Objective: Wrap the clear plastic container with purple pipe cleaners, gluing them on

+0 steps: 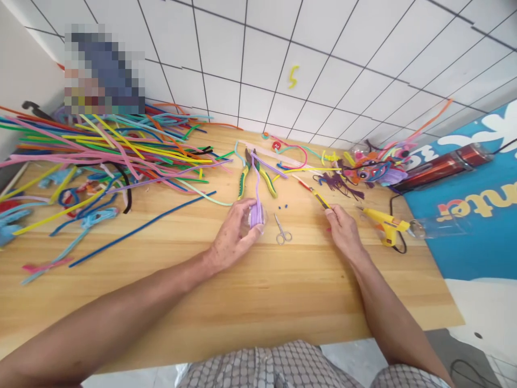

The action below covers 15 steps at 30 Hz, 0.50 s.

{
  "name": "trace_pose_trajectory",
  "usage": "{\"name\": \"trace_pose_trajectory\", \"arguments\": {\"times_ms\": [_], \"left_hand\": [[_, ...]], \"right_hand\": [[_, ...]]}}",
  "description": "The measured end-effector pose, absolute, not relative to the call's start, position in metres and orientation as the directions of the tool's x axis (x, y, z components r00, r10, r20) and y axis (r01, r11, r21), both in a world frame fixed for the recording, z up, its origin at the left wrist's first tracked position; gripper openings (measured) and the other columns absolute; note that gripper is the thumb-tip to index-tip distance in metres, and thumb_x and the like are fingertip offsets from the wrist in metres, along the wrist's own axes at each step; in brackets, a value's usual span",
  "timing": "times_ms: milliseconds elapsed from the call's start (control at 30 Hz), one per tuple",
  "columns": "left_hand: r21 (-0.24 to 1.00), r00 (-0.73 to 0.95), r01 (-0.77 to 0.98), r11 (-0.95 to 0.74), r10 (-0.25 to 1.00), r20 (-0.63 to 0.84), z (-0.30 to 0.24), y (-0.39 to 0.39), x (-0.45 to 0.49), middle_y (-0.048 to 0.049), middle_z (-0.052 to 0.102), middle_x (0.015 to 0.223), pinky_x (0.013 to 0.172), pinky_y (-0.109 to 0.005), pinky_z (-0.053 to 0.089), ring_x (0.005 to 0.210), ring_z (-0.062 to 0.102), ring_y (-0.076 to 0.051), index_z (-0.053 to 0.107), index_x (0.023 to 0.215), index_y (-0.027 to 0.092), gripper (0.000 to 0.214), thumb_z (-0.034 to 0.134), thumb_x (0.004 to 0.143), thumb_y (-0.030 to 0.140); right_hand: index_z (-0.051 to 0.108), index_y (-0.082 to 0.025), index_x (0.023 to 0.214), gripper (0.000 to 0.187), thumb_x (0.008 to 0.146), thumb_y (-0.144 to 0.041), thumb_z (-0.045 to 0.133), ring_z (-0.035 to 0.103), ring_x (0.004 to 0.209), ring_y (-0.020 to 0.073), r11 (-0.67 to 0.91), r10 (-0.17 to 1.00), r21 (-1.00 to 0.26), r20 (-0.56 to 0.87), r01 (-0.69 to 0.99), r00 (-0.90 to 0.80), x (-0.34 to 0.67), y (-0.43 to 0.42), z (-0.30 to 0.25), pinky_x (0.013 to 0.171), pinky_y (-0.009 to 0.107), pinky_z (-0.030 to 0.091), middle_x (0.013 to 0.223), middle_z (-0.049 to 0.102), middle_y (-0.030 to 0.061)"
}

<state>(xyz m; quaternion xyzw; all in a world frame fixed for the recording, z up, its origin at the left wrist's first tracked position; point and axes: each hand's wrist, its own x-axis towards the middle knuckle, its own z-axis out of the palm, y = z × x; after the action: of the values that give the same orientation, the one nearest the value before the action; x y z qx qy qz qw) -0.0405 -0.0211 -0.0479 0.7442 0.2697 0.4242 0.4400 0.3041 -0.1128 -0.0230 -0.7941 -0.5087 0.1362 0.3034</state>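
Near the middle of the counter point(258, 302), the left hand point(231, 240) has its grip closed round a lilac pipe cleaner point(256, 215). The pipe cleaner is wound into a small bundle at the fingertips, and whether something clear sits inside it is hard to tell. Its free tail runs straight away from the hand toward the far edge, crossing the pliers point(243, 183). The right hand point(342, 229) lies just to the right, its grip pinching the yellow handle of a knife point(320, 199). The knife's long axis slants from the fingers toward the far left, so its tip points past the bundle without touching it. The bundle therefore lies left of the knife and slightly nearer the front edge, with small scissors point(283, 233) flat on the wood between the two hands. A glue gun point(385, 223) rests close by the right hand, toward the right edge. A loose pile of pipe cleaners point(121, 145) fills the far left corner. The wood along the front edge is bare beneath both forearms.
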Motion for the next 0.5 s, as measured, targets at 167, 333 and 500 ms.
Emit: {"name": "trace_pose_trajectory", "arguments": {"times_ms": [167,333,500], "left_hand": [[0.882,0.500,0.042,-0.470,0.774,0.388,-0.0471,-0.0214,-0.0414,-0.0154,0.060,0.151,0.125,-0.057,0.049,0.145,0.058,-0.031,0.049,0.155,0.030,0.052,0.066,0.107,0.035],[0.874,0.497,0.070,-0.481,0.776,0.387,-0.0463,-0.0213,-0.0424,-0.0142,0.061,0.148,0.123,-0.056,0.051,0.141,0.060,-0.030,0.049,0.155,0.031,0.051,0.065,0.107,0.036],[0.874,0.491,0.076,-0.481,0.780,0.387,-0.0481,-0.0208,-0.0420,-0.0141,0.061,0.149,0.124,-0.055,0.051,0.142,0.060,-0.029,0.049,0.155,0.031,0.050,0.066,0.107,0.037]], "right_hand": [[0.064,-0.026,0.088,0.040,0.099,-0.063,0.052,0.050,0.062,0.0196,-0.311,0.874,-0.576,0.140,0.756,0.466,0.3045,-0.1100,-0.0189,0.063,0.034,0.037,0.062,0.052,-0.0037],[0.058,-0.025,0.076,0.043,0.098,-0.062,0.053,0.042,0.061,0.0165,-0.326,0.855,-0.564,0.167,0.759,0.492,0.3057,-0.1101,-0.0179,0.063,0.032,0.032,0.058,0.043,-0.0051],[0.050,-0.025,0.070,0.046,0.097,-0.063,0.052,0.041,0.061,0.0153,-0.322,0.849,-0.564,0.185,0.761,0.496,0.3036,-0.1109,-0.0187,0.063,0.032,0.031,0.060,0.040,-0.0052]]}}
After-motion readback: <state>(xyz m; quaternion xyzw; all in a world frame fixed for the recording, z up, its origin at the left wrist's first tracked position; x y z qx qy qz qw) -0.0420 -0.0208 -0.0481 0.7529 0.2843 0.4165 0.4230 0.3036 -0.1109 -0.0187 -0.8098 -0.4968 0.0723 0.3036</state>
